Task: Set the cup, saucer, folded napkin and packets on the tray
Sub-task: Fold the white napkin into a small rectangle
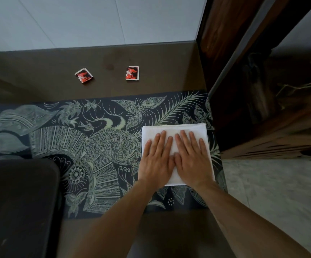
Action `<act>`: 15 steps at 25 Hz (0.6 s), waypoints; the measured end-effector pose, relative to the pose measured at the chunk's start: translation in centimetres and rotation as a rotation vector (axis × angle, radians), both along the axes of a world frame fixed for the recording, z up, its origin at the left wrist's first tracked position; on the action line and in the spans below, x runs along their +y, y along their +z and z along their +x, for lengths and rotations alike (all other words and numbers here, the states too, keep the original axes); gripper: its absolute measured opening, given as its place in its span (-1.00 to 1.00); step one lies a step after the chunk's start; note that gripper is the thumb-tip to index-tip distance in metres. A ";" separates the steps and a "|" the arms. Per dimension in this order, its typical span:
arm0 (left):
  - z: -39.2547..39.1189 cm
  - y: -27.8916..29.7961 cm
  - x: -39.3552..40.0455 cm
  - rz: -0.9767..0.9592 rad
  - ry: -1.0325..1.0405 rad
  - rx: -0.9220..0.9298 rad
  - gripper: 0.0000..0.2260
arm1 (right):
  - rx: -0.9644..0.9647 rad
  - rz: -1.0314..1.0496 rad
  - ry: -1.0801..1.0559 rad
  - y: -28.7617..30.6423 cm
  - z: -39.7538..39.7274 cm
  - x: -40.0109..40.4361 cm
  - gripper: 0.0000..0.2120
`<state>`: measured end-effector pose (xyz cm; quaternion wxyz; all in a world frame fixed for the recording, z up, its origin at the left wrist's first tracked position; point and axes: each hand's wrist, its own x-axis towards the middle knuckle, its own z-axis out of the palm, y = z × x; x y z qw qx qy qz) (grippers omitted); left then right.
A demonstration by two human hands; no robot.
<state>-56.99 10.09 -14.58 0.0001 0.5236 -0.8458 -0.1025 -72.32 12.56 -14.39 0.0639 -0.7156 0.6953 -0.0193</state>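
On the patterned batik runner (95, 146), near its right end, lies the white folded napkin (173, 130). Both hands press flat on it, side by side and touching: the left hand (155, 161) and the right hand (192, 159), fingers extended, palms down, grasping nothing. Two red-and-black packets (84, 75) (132, 73) lie apart on the dark tabletop (39, 71) beyond the runner. A black tray (18, 202) sits at lower left.
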 end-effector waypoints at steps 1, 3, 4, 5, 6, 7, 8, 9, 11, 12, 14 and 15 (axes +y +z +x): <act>0.5 0.0 -0.1 -0.001 0.022 -0.008 -0.43 | 0.012 0.004 0.000 0.2 -0.4 0.1 -0.43; 2.1 0.1 -0.4 0.008 0.054 -0.026 -0.38 | 0.055 0.026 -0.046 0.4 -1.7 0.5 -0.40; 2.9 0.0 -0.4 0.003 0.047 -0.037 -0.37 | 0.066 0.034 -0.090 0.5 -2.4 0.7 -0.39; 3.6 0.0 -0.5 -0.006 0.037 -0.049 -0.36 | 0.066 0.038 -0.129 0.6 -3.0 1.0 -0.38; 4.1 0.0 -0.5 -0.009 0.033 -0.059 -0.36 | 0.060 0.044 -0.153 0.6 -3.5 1.2 -0.38; 4.3 -0.1 -0.5 -0.010 0.037 -0.063 -0.36 | 0.052 0.049 -0.161 0.5 -3.7 1.4 -0.39; 4.4 -0.1 -0.4 -0.017 0.045 -0.062 -0.36 | 0.044 0.052 -0.160 0.5 -3.8 1.4 -0.39; 4.4 -0.1 -0.4 -0.020 0.051 -0.059 -0.36 | 0.035 0.054 -0.153 0.5 -3.8 1.4 -0.39; 4.4 -0.1 -0.4 -0.010 0.046 -0.052 -0.35 | 0.021 0.057 -0.150 0.3 -3.8 1.3 -0.38; 4.5 -0.2 -0.4 -0.012 0.045 -0.052 -0.35 | 0.017 0.052 -0.153 0.2 -3.8 1.3 -0.38; 4.4 -0.2 -0.5 -0.010 0.047 -0.049 -0.35 | 0.011 0.050 -0.161 0.2 -3.9 1.2 -0.38; 4.4 -0.1 -0.5 -0.009 0.044 -0.047 -0.34 | 0.017 0.061 -0.159 0.3 -3.9 1.2 -0.38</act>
